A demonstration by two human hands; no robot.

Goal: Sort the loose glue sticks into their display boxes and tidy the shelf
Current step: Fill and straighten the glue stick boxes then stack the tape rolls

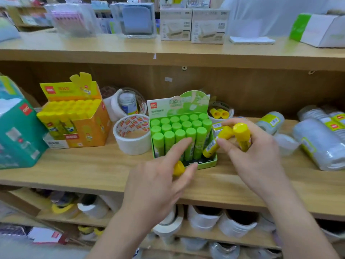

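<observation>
The wooden shelf (84,165) carries everything at waist level. A big teal box (18,131) stands at its left end, and plastic-wrapped rolls (317,144) lie on their sides at the right.

Left of centre stands the yellow display box (89,128), lid flap up and packed with yellow-capped sticks. It looks like the proper home for the strays. The green display box (207,163) stands near the shelf's front edge, its green glue sticks (179,128) upright in rows. Its front row has open slots, which is probably how yellow ones ended up there. A white tape roll (130,144) stands between the two boxes, touching the green one.

The right hand (259,157) is over the green box's right side, its fingers clamped round two yellow glue sticks (241,136). One is upright and the other slanted, its lower end by the box's right wall. They are likely being gathered together so one trip carries several.

The left hand (156,186) is in front of the green box, forefinger stretched toward the front row. The other fingers are curled on a third yellow stick (178,168), of which only the cap shows.

Two loose yellow sticks (219,113) lie in a clear tape roll behind the green box, not yet collected.
</observation>
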